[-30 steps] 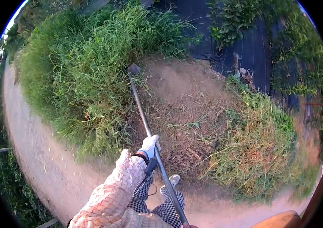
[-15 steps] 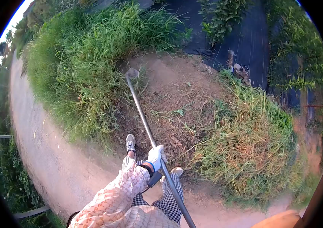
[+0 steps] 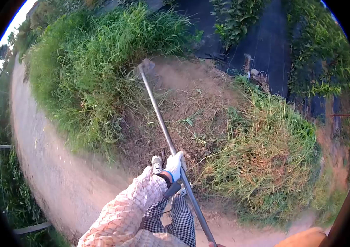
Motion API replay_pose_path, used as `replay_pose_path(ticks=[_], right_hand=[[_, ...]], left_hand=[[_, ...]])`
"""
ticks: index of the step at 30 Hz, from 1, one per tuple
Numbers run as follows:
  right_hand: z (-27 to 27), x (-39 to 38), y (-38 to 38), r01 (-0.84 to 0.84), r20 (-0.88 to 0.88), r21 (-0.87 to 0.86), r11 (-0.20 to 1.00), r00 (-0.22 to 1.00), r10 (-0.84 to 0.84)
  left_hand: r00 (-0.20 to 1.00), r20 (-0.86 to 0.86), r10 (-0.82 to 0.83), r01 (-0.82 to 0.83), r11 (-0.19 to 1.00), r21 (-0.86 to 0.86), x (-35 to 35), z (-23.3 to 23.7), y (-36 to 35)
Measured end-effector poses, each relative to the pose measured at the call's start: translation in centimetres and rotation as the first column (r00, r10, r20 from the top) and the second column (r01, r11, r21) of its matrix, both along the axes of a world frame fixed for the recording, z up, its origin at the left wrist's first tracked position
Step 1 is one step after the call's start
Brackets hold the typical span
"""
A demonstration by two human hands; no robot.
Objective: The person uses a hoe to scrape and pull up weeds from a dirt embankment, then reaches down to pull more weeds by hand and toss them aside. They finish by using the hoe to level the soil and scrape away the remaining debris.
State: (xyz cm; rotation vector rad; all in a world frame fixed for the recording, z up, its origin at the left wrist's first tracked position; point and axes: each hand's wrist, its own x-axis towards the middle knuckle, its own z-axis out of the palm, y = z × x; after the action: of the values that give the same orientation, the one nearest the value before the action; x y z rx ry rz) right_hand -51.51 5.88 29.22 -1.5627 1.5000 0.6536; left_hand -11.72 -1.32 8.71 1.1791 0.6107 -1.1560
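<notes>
A long-handled hoe with a metal shaft slants across the middle of the head view. Its grey blade, blurred, is at the edge of the tall green grass, over bare soil. My left hand, in a white glove, is closed around the shaft about halfway along. At the bottom edge, a sliver of my right hand shows against the shaft's lower end, its fingers around it; most of that hand is cut off.
Cut grass and weeds lie heaped at the right. Black ground sheeting with leafy plants lies beyond the soil. A pale path runs down the left. My shoe stands just beyond my left hand.
The hoe blade has shifted slightly up and right along the grass edge. My left hand has moved a little right and upward. One foot has moved right; my right hand now peeks in below.
</notes>
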Motion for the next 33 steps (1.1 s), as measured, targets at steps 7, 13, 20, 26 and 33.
replay_pose_path(ticks=[7,13,20,26,33], right_hand=[[-6.9,15.2,-2.1,0.270,0.423,0.242,0.932,0.835,-0.351],[-1.5,14.5,0.7,0.255,-0.014,0.334,0.908,0.964,-0.265],[-2.8,12.7,1.7,0.065,-0.050,0.118,0.991,0.997,-0.060],[-4.1,25.6,-1.9,0.122,0.205,0.125,0.985,0.968,-0.146],[-2.6,21.1,1.5,0.132,-0.040,0.308,0.942,0.991,-0.126]], left_hand=[[0.949,0.308,-0.071,0.052,0.996,0.069,17.1,-0.8,-3.3],[0.906,0.296,-0.302,0.154,0.888,0.434,9.6,-6.5,3.3],[0.965,0.193,-0.178,0.122,0.955,0.271,10.3,-1.9,1.7],[0.954,0.286,-0.094,0.067,0.993,0.101,23.3,-0.9,-4.3],[0.968,0.188,-0.165,0.111,0.957,0.267,16.4,-5.6,1.4]])
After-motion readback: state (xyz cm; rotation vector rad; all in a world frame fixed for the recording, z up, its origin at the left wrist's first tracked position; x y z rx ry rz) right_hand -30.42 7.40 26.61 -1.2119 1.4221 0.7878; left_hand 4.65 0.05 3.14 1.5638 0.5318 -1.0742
